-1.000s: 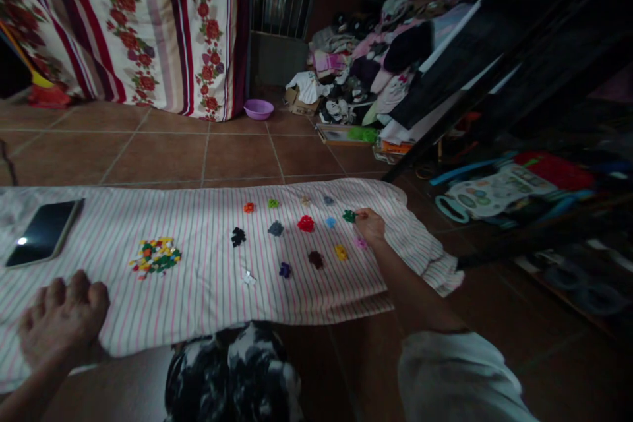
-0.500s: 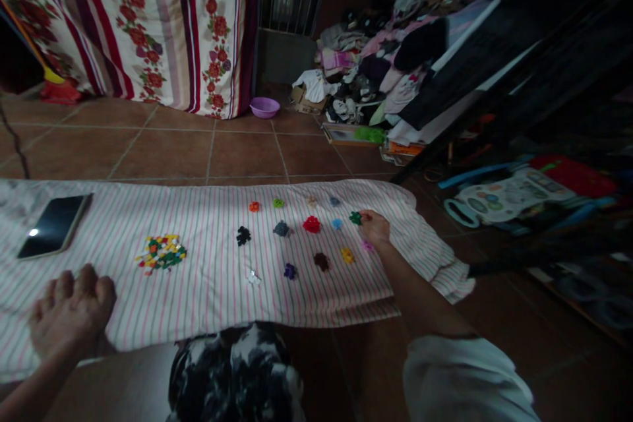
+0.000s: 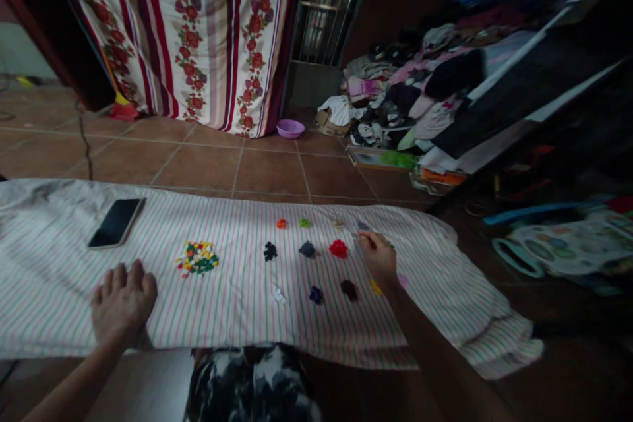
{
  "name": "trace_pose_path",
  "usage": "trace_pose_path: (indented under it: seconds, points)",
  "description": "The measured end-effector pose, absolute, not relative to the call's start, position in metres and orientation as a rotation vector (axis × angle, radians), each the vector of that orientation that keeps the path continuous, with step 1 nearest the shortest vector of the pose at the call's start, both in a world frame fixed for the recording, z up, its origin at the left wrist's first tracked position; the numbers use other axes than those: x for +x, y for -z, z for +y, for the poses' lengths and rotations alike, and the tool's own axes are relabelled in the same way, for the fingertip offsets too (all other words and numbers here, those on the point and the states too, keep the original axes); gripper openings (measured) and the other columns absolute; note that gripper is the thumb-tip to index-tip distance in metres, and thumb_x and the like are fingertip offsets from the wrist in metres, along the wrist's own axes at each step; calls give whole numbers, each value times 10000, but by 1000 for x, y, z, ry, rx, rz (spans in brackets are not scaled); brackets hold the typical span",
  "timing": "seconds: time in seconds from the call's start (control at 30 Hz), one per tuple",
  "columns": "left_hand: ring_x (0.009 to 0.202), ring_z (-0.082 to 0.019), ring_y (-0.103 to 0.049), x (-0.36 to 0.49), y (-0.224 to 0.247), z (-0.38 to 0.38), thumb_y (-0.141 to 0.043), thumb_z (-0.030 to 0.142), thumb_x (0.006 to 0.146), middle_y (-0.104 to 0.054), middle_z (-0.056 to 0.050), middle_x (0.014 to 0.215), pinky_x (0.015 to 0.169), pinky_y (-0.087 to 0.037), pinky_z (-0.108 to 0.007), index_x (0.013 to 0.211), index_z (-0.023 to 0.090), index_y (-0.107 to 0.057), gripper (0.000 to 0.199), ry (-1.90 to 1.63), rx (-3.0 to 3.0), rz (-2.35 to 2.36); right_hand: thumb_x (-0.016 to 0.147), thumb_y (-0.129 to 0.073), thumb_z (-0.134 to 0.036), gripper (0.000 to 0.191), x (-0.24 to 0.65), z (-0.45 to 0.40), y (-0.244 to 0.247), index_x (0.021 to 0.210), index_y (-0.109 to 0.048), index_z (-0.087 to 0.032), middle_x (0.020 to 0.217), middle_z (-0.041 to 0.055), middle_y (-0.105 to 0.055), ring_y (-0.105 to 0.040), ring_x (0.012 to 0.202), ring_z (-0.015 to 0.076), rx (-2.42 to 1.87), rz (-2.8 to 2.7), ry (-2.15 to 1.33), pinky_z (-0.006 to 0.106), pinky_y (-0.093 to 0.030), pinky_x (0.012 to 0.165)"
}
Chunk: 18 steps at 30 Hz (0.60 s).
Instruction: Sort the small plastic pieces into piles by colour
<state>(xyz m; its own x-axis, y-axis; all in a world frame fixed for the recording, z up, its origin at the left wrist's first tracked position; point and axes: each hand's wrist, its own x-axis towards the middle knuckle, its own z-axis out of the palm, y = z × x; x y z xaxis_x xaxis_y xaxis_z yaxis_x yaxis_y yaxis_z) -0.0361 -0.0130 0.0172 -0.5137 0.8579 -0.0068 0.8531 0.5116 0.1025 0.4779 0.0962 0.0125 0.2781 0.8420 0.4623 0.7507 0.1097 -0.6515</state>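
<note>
My left hand [image 3: 123,300] lies palm down on the striped cloth [image 3: 217,316], fingers stretched out, holding nothing. To its right is a mixed heap of small plastic bricks [image 3: 198,258], mostly yellow, green and white. My right hand [image 3: 380,257] is pinched low over the far right of the cloth, its fingertips just below a grey-blue cluster [image 3: 362,226]. Whatever the pinch holds is too small to make out. Around it are a red cluster [image 3: 339,248], a brown cluster [image 3: 349,289] and a partly covered yellow cluster [image 3: 376,287]. The light blue and green clusters are hidden.
More colour clusters lie leftward, including black [image 3: 270,250], dark grey [image 3: 307,249], orange [image 3: 281,223] and white [image 3: 279,295]. A phone [image 3: 117,223] rests at the left. Beyond the cloth are a purple basin [image 3: 290,128] and piled clothes [image 3: 395,89].
My right hand has moved left across the cloth, from the green cluster towards the grey-blue one, now covering the light blue one. My left hand stays flat. The camera view has shifted.
</note>
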Motion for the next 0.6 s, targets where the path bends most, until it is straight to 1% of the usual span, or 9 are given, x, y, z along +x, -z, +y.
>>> trace_pose_path:
  seconds: [0.07, 0.17, 0.27, 0.47, 0.53, 0.6]
  points:
    - [1397, -362, -315, -36, -14, -12, -153, 350, 922, -389, -229, 1473, 1124, -252, -507, 1397, 82, -412, 604, -184, 1496, 2711, 802, -452, -354, 287, 444, 97, -23, 860, -701, -223, 922, 80, -715, -651, 891, 228, -1540, -1564, -142, 378, -507, 875]
    - [1417, -349, -290, -38, -7, -11, -162, 343, 920, -392, -213, 1487, 1142, -218, -498, 1403, 97, -426, 603, -217, 1487, 2760, 829, -463, -318, 262, 391, 99, -34, 870, -707, -232, 918, 69, -713, -648, 924, 227, -1364, -1680, -220, 389, -495, 918]
    - [1417, -339, -295, -41, -2, -12, -202, 348, 912, -408, -214, 1478, 1133, -226, -497, 1398, 106, -439, 592, -225, 1508, 2765, 847, -467, -275, 258, 338, 98, -36, 921, -712, -241, 937, 58, -710, -649, 914, 216, -1226, -1799, -364, 359, -517, 860]
    - [1407, -326, -314, -43, 4, -11, -205, 330, 921, -432, -206, 1466, 1134, -220, -475, 1400, 102, -445, 582, -253, 1554, 2820, 848, -476, -187, 258, 246, 89, -11, 911, -724, -225, 894, 54, -692, -645, 811, 174, -997, -2090, -642, 288, -519, 739]
    - [1403, -325, -321, -43, 5, -11, -208, 324, 925, -434, -211, 1464, 1133, -221, -473, 1398, 101, -451, 576, -250, 1568, 2828, 849, -489, -169, 254, 222, 87, 0, 925, -726, -222, 908, 53, -691, -637, 789, 162, -929, -2179, -698, 281, -515, 733]
    - [1398, -328, -331, -44, 6, -11, -220, 320, 926, -438, -218, 1459, 1129, -226, -474, 1396, 97, -456, 571, -250, 1576, 2828, 860, -496, -160, 251, 201, 88, 7, 940, -726, -222, 925, 52, -696, -632, 817, 166, -869, -2245, -695, 291, -510, 766]
